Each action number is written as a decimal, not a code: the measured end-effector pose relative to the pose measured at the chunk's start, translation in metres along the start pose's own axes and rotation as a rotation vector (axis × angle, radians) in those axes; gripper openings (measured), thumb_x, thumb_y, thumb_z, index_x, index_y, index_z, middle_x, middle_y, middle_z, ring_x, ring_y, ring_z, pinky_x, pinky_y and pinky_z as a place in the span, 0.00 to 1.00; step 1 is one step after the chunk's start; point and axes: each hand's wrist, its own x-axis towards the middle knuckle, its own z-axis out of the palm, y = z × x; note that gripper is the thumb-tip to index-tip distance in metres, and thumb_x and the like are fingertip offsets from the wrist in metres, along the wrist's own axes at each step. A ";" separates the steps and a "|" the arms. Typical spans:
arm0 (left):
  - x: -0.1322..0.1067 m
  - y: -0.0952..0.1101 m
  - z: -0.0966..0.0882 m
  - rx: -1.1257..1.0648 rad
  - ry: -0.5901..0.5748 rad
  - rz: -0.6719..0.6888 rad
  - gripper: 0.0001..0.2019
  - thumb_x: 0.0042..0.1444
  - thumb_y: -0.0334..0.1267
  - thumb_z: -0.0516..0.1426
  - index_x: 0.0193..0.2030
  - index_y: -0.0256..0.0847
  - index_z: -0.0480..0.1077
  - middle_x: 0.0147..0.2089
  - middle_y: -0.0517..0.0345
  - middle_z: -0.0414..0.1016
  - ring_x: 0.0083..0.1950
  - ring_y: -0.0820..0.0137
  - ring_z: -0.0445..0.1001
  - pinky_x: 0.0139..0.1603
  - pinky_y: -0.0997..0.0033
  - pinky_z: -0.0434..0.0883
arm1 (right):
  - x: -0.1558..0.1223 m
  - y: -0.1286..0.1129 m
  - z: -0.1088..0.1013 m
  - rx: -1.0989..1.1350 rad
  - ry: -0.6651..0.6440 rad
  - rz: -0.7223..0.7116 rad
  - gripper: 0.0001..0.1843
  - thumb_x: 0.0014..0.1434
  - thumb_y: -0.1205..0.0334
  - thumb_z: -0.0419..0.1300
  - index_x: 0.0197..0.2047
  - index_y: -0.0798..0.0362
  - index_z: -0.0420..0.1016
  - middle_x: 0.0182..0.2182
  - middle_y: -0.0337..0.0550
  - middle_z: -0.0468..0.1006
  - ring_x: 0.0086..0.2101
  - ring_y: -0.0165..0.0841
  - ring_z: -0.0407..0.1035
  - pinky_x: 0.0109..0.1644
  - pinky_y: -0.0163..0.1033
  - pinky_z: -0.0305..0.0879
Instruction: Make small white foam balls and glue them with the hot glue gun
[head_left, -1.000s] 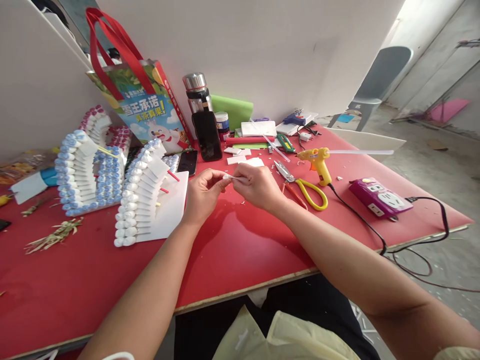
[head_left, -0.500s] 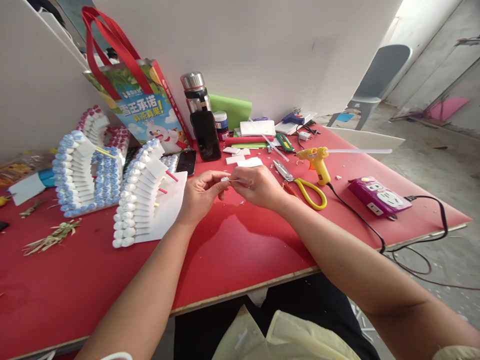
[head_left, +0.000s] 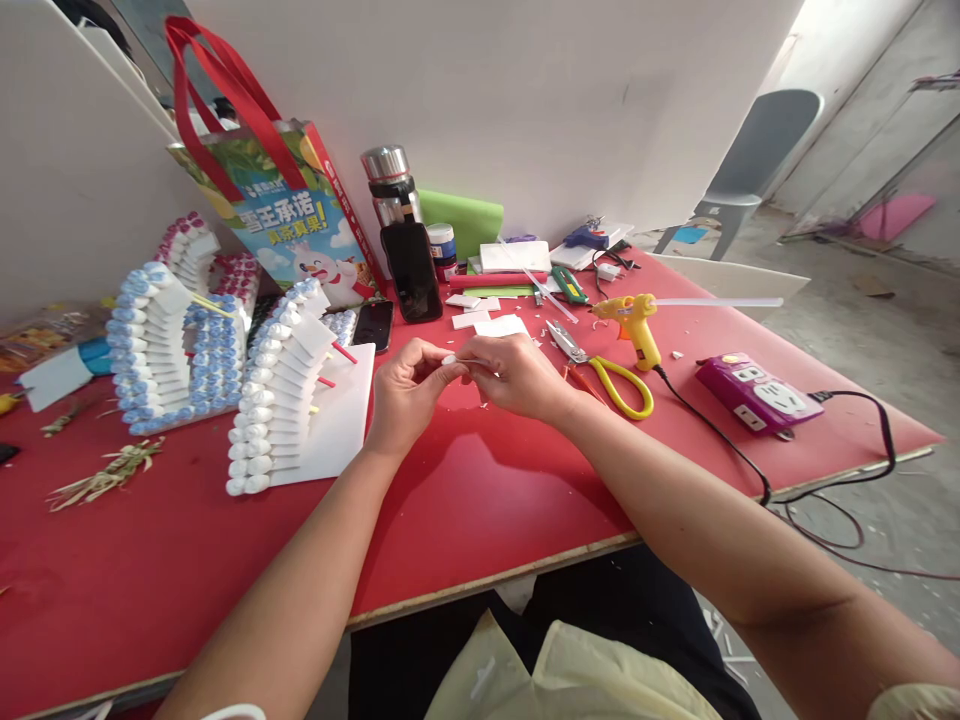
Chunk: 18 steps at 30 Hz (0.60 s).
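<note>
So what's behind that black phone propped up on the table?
A silver thermos: its lid and upper body show above the phone. The phone covers its lower part, and whatever else may be back there can't be seen.

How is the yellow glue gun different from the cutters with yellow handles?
The glue gun has a black cord; the cutters have none. A long, pale stick pokes out of the glue gun; the cutters have metal blades instead. Both have yellow handles and are on the red table.
</note>
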 end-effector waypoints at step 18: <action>0.004 0.004 -0.006 0.043 -0.109 -0.011 0.13 0.58 0.46 0.63 0.43 0.39 0.79 0.28 0.59 0.74 0.26 0.75 0.69 0.28 0.74 0.68 | 0.000 -0.001 0.002 0.278 0.017 0.181 0.14 0.66 0.54 0.56 0.33 0.52 0.75 0.29 0.40 0.79 0.20 0.28 0.71 0.26 0.33 0.64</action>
